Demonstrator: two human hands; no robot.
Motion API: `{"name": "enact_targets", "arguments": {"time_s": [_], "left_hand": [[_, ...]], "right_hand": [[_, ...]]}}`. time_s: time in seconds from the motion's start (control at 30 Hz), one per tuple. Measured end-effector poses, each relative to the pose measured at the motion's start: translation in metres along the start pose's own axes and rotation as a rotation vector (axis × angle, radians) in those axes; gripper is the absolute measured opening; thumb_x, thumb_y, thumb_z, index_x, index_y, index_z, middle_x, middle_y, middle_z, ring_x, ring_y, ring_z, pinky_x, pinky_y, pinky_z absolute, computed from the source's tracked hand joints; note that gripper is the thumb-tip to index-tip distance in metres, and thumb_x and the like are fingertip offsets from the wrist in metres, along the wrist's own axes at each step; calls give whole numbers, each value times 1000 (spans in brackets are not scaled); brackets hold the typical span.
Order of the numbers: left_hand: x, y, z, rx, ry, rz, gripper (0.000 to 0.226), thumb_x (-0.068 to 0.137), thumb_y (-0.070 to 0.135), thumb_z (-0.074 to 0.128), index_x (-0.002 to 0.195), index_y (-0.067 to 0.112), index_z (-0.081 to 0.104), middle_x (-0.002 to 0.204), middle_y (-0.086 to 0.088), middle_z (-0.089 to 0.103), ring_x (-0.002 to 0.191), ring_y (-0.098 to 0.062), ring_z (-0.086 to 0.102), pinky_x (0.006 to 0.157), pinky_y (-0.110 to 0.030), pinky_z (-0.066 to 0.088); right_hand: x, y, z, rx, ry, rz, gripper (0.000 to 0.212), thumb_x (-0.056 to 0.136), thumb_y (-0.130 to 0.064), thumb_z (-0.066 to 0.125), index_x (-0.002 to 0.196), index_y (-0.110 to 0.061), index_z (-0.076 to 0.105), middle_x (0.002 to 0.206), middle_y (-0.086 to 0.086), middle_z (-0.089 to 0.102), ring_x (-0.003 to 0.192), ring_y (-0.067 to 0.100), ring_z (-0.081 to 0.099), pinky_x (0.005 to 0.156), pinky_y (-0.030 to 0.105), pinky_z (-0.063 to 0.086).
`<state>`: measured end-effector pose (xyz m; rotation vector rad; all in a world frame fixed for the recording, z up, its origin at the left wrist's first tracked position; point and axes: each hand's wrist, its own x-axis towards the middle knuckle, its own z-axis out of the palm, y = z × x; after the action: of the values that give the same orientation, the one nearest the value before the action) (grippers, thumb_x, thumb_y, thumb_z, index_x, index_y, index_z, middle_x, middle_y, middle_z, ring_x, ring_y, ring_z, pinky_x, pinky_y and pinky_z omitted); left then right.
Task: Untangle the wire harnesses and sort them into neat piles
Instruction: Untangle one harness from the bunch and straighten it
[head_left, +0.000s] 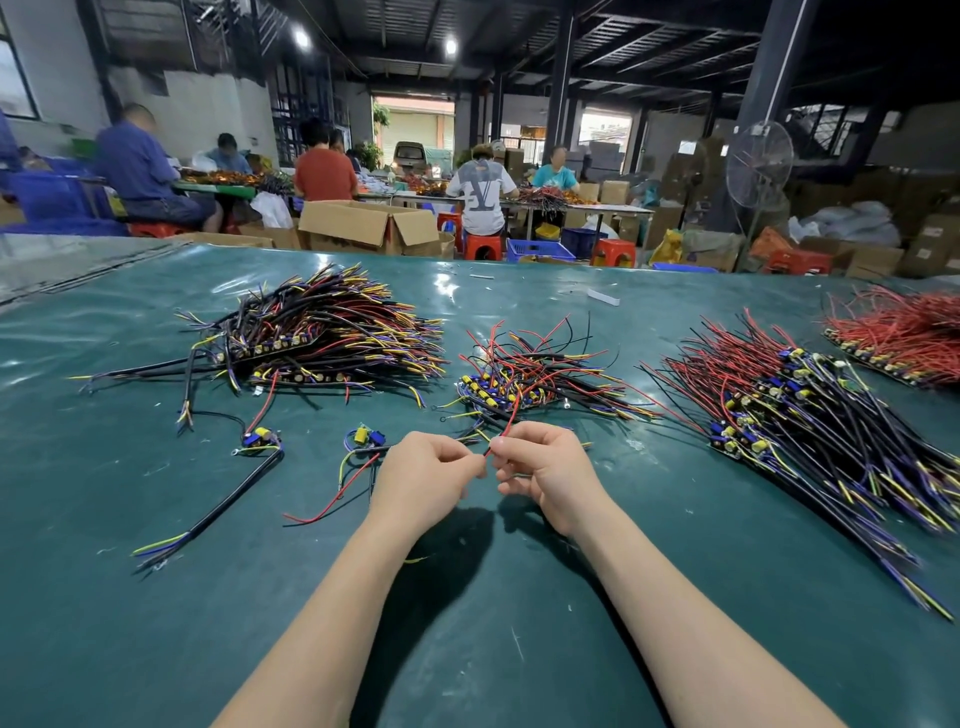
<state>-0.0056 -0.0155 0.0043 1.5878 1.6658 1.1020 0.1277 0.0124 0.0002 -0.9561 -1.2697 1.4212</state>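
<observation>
Right hand (545, 467): thumb and forefinger are clamped on the near end of a red wire (511, 413), the other fingers curled beneath.
Left hand (431, 467): fingertips are closed against the same wire end, touching the right grip; it looks like a pinch, though the knuckles hide the contact.
Red wire: rises from the grip up and away into the small tangle (530, 369) just ahead, so it is probably held taut to show where it snags.
Small tangle: the unsorted remainder (red, black and yellow leads crossing over blue and yellow parts), kept straight ahead of the grip for easy reach.
Loose harnesses: one (363, 439) just left of the grip and another (260, 436) further left, each spread singly on the tabletop (156, 597), apparently freed already.
Left pile (322, 332): ahead and left, leads fanned one way.
Right pile (795, 410): right of the grip, likewise combed.
Far red pile (904, 338): well beyond it, at the right edge.
</observation>
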Motion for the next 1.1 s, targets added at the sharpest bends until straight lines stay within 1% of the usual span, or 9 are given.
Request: {"name": "enact_targets", "arguments": {"time_s": [0.1, 0.13, 0.23, 0.33, 0.63, 0.73, 0.83, 0.93, 1.1], "left_hand": [[-1, 3, 1, 41, -13, 42, 27, 77, 13, 59, 51, 20, 63, 47, 5, 59, 46, -10, 53, 61, -26, 49], [-1, 4, 2, 33, -23, 47, 27, 78, 11, 57, 52, 19, 62, 48, 4, 60, 45, -10, 54, 60, -26, 50], [-1, 5, 2, 4, -54, 43, 30, 78, 10, 56, 50, 22, 59, 42, 8, 58, 35, -2, 44, 52, -22, 40], [-1, 4, 1, -43, -47, 41, 32, 77, 10, 55, 47, 21, 56, 41, 6, 57, 37, -5, 38, 52, -23, 36], [-4, 2, 6, -50, -37, 69, 30, 82, 14, 56, 53, 23, 58, 41, 8, 58, 32, -2, 44, 41, -11, 36], [-4, 0, 10, 10, -9, 87, 32, 83, 16, 58, 52, 25, 58, 41, 9, 58, 32, 1, 45, 44, -11, 38], [-5, -1, 16, 108, 36, 132, 35, 85, 17, 58, 51, 26, 55, 51, 4, 65, 33, 2, 47, 53, -17, 42], [-4, -1, 18, 108, 42, 137, 34, 86, 18, 56, 53, 26, 54, 47, 7, 61, 32, 2, 47, 52, -15, 40], [-3, -2, 18, 34, -16, 107, 29, 87, 18, 53, 58, 21, 59, 40, 7, 58, 29, -3, 44, 43, -11, 37]], "right_hand": [[0, -1, 0, 46, -6, -3, 19, 83, 8, 56, 71, -6, 59, 48, -3, 59, 39, 6, 52, 41, 17, 47], [-1, -1, 0, 58, -8, -1, 18, 83, 9, 55, 72, -5, 59, 48, -3, 59, 39, 6, 53, 41, 17, 47], [0, -1, 2, 126, -2, 3, 19, 84, 10, 53, 70, -3, 54, 47, -2, 59, 39, 6, 54, 42, 18, 48], [-1, 1, 7, 228, 35, 2, 21, 84, 11, 51, 68, -2, 52, 45, -1, 58, 39, 6, 54, 42, 17, 48], [-2, -2, 7, 282, 149, 30, 22, 84, 9, 55, 66, -4, 52, 43, 2, 57, 37, 7, 54, 41, 17, 49], [-2, -1, 7, 262, 199, 45, 22, 83, 11, 56, 65, -2, 53, 41, 1, 57, 36, 7, 54, 41, 16, 48], [-2, -1, 9, 290, 254, 79, 22, 83, 11, 56, 65, -1, 53, 40, 2, 56, 34, 7, 53, 39, 16, 48], [-1, -1, 9, 344, 320, 105, 21, 85, 6, 53, 66, -1, 54, 39, 2, 56, 33, 7, 52, 37, 15, 46], [1, -1, 7, 236, 363, -3, 20, 85, 8, 54, 69, -3, 53, 39, -1, 55, 32, 5, 50, 37, 16, 46]]}}
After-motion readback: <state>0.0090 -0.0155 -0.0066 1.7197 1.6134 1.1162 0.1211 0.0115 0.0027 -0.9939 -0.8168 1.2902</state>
